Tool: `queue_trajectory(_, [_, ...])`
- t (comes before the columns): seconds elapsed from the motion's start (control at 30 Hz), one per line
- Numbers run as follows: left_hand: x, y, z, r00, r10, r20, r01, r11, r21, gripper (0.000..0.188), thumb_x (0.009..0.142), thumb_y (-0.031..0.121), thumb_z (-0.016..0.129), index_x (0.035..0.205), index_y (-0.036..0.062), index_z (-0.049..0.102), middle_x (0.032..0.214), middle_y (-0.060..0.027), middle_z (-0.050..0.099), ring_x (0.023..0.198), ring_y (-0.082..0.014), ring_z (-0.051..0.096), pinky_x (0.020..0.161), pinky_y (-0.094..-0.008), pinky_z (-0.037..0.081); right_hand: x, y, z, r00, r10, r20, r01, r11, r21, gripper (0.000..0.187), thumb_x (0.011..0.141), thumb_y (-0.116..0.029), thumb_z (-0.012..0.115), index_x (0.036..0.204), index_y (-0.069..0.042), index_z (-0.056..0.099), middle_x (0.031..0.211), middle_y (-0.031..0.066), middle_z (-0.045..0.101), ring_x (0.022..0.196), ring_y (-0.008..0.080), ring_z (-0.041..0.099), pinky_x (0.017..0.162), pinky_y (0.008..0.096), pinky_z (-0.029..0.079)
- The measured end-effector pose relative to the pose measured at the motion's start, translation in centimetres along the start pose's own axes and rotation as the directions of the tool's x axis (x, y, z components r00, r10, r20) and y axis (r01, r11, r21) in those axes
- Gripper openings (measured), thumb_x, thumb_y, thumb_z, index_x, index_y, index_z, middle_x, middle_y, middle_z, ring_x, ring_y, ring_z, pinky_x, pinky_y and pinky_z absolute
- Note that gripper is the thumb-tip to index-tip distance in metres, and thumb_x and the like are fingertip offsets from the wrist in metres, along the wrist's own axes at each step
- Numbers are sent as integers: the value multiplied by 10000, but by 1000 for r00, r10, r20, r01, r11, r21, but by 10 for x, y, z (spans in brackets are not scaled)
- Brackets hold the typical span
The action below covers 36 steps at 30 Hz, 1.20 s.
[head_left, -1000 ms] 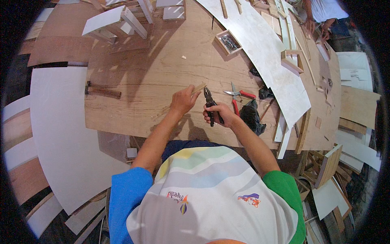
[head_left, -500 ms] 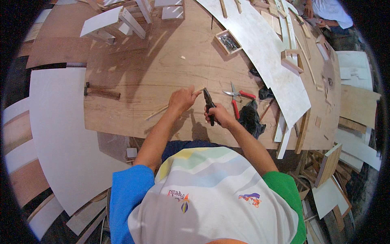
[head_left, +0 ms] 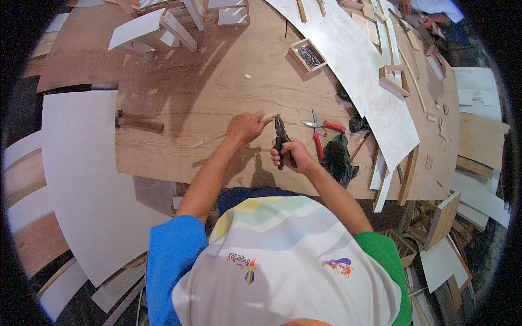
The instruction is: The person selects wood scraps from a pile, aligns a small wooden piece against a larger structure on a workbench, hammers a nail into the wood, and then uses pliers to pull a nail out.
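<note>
My left hand (head_left: 246, 128) is closed around a thin wooden stick (head_left: 269, 117). One end of it pokes out past the fingertips, and the longer part trails to the left, slightly blurred. My right hand (head_left: 293, 154) grips black-handled pliers (head_left: 280, 132) that point away from me. The pliers' jaws are close to the stick's right tip; whether they touch it is too small to tell. Just right of the pliers, red-handled pruning shears (head_left: 317, 126) lie with their blades apart. Beside my right wrist sits a crumpled black plastic bag (head_left: 340, 162).
A hammer (head_left: 141, 124) lies at the left of the plywood tabletop (head_left: 179, 152). Farther back stands a small wooden box (head_left: 308, 56) of metal pieces. A long white board (head_left: 359, 70) crosses the right side with wood strips. White frames (head_left: 163, 32) stand far left; another person (head_left: 435, 19) is far right.
The pliers' handles have spread a little, and their jaws sit slightly lower relative to the stick tip. My left hand still holds the stick. The whole view has shifted slightly.
</note>
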<state>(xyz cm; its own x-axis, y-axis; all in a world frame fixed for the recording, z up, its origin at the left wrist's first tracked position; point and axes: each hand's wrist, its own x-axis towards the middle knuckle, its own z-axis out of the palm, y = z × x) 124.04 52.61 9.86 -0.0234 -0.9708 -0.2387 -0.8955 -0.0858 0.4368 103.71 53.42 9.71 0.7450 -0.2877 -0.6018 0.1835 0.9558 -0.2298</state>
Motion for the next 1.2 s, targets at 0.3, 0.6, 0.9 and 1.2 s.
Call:
queue_trajectory(0.3, [9,0,13,999,17,-42,-16,1000,20,479,889,539,435,808,95,594,678,-217,610,664,-414,613,572,-519,481,-9,-3,13,1000,-3,21,1,993,122,309,652,-7,452,959,-32,477,768,79,485,663,186,470,607,320,415])
queue_trajectory(0.6, [17,-4,-10,988,146,-51,-144,989,44,469,884,530,450,773,85,553,646,-202,583,649,-410,589,551,-516,446,-16,-10,24,988,8,153,-40,978,203,320,647,-9,466,966,-29,482,764,77,493,654,172,477,608,305,420])
queue_trajectory(0.9, [18,-11,3,989,144,-36,-143,989,36,458,884,519,460,767,87,556,646,-196,585,635,-406,586,560,-513,452,-11,-4,13,973,-158,-171,82,921,-381,294,653,2,449,943,-21,487,735,98,515,610,185,504,548,332,435])
queue_trajectory(1.2, [40,-20,-12,925,320,-204,-307,947,90,418,860,513,512,832,106,602,645,-153,601,594,-352,605,515,-468,459,-19,-20,34,951,-5,310,-133,897,422,358,620,-18,467,978,-36,482,777,74,449,681,186,462,617,323,399])
